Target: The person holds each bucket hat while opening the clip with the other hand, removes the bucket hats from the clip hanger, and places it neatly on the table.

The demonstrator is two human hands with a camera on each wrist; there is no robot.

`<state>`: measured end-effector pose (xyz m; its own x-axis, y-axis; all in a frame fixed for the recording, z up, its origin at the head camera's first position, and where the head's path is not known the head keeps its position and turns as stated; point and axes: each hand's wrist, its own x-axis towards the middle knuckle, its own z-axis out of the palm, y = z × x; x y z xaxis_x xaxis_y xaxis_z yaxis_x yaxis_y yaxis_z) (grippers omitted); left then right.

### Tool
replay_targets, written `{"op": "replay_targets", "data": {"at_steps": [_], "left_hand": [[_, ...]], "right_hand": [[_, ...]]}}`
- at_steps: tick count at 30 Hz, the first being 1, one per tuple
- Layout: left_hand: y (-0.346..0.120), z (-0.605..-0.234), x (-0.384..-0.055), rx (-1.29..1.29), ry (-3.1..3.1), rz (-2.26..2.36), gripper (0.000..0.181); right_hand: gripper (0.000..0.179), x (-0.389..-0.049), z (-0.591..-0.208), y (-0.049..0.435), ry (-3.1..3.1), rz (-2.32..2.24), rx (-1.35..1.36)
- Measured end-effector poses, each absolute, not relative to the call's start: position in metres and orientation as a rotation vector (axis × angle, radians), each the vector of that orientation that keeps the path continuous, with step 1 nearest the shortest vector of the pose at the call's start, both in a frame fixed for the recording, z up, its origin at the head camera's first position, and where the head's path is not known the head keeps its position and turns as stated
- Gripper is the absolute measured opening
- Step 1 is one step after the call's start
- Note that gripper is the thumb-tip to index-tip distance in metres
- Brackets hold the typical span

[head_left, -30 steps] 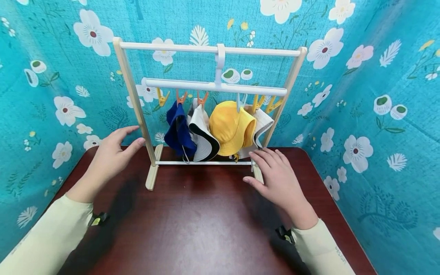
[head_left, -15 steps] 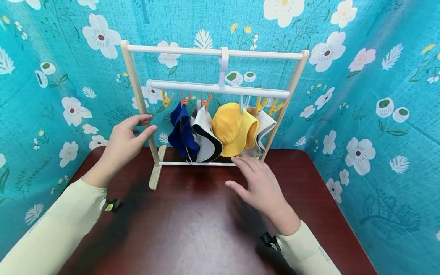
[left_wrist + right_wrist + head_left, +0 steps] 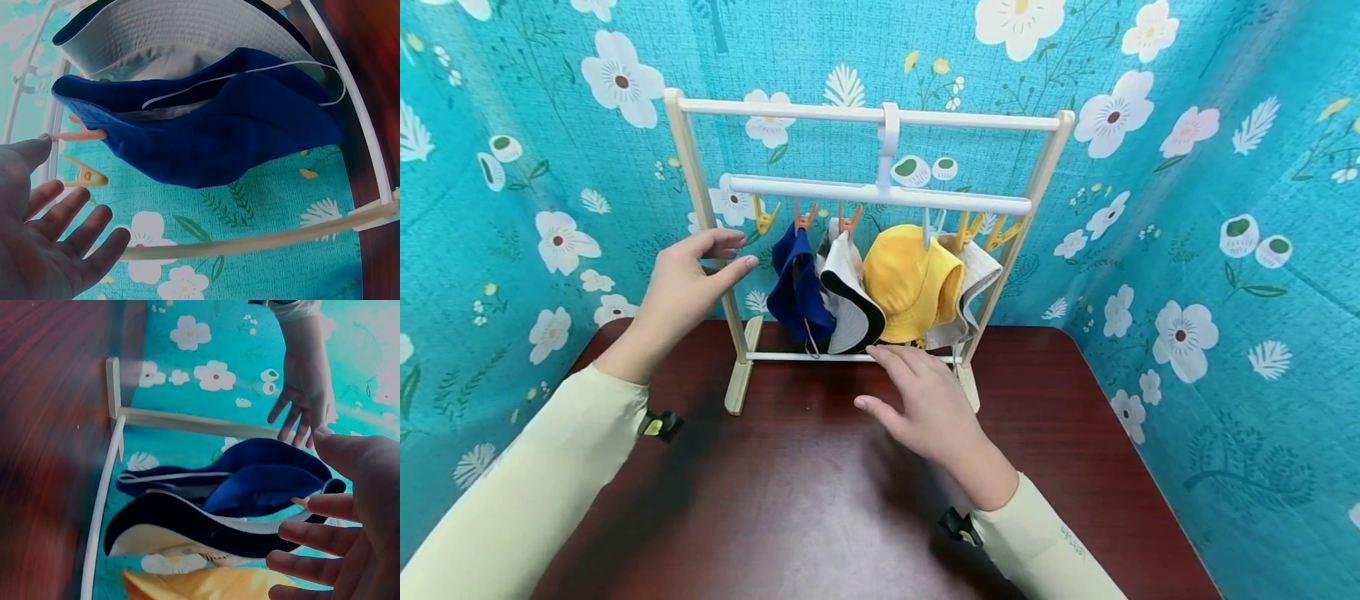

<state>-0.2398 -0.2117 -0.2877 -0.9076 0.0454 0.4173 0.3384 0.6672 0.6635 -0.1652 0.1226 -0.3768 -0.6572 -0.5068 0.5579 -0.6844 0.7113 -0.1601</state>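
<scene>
My left hand (image 3: pixel 685 283) hovers at the wooden left post of the rack, fingers relaxed and holding nothing. In the left wrist view, its thumb overlaps the orange clothespin (image 3: pixel 81 134) on the blue hat (image 3: pixel 200 150). An unused yellow clothespin (image 3: pixel 765 218) hangs nearby. My right hand (image 3: pixel 928 408), also holding nothing, is in front of the rack's lower bar, thumb spread. Behind it hang a white hat (image 3: pixel 844 304) with a black-lined brim and a yellow bucket hat (image 3: pixel 891 275). A pale hat (image 3: pixel 981 275) hangs at the far right, partly hidden behind the yellow one.
A white hanger (image 3: pixel 820 188) hooks over the top rod (image 3: pixel 790 109) of the wooden rack, which stands on a dark red table (image 3: pixel 805 483). Another yellow clothespin (image 3: pixel 1002 235) hangs at the hanger's right end. A teal floral cloth (image 3: pixel 1150 217) surrounds the table's back and sides.
Both hands have moved inward: the left one rightward and up towards the blue hat, the right one leftward across the front of the rack. The hats hang as before; the head view has shifted slightly.
</scene>
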Motion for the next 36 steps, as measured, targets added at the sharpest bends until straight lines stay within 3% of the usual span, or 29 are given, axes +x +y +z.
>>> {"op": "replay_targets", "data": {"at_steps": [36], "left_hand": [[-0.175, -0.269, -0.256, -0.303, -2.536, -1.137, 0.056]], "right_hand": [[0.063, -0.177, -0.376, 0.050, -2.536, 0.794, 0.715]]}}
